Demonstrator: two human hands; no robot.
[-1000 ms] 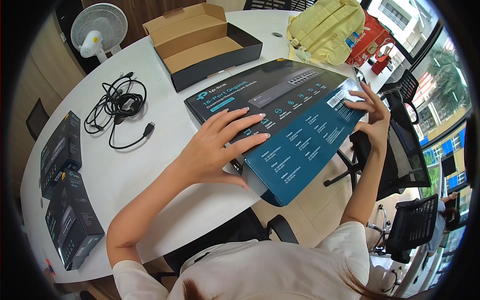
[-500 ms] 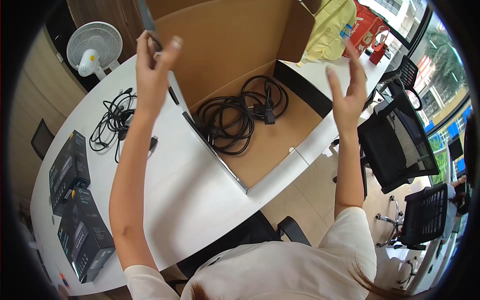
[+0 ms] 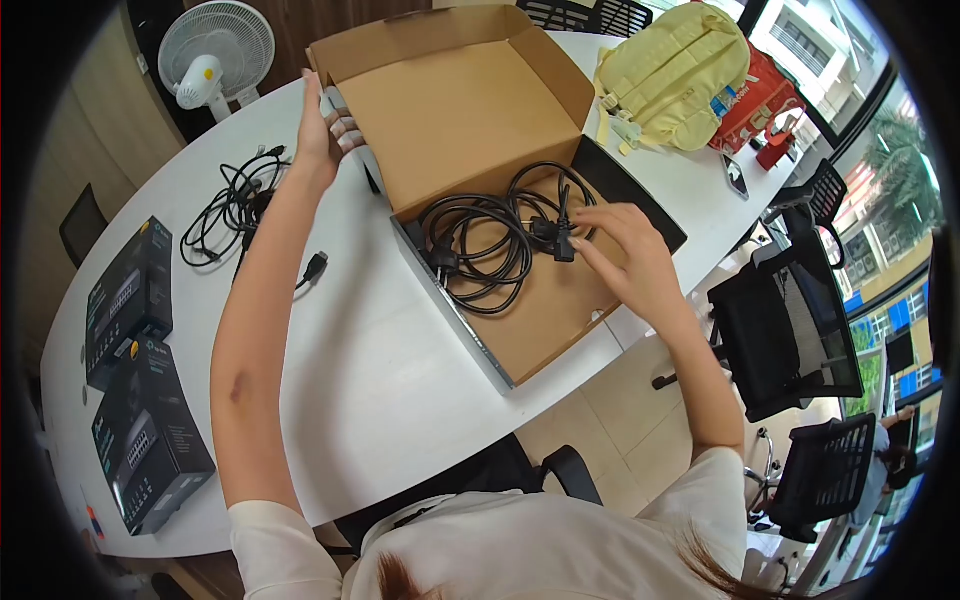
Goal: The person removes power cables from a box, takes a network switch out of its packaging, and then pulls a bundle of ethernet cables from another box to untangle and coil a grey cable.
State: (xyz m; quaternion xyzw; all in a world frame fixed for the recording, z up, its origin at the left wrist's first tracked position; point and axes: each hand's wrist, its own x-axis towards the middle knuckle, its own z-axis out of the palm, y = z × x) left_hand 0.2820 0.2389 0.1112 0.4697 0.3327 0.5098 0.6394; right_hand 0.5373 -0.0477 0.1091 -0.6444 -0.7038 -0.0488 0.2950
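Note:
A cardboard box, brown inside with a dark outer side, lies open on the white table, holding coiled black power cables. Its raised lid tilts back. At the lid's left edge is my left hand, thumb pointing up and fingers bent against the side flap. My right hand reaches into the box from the right. Its thumb and fingers are apart, with the fingertips right at a black cable connector.
A tangle of black cables lies left of the box, with two dark product boxes nearer the left edge. Behind the box stand a yellow backpack, a red bag and a phone. A white fan and office chairs surround the table.
The lid has tipped further back, showing more of its inside. My left hand has gone to its left edge. My right hand has come down from the air to the cables.

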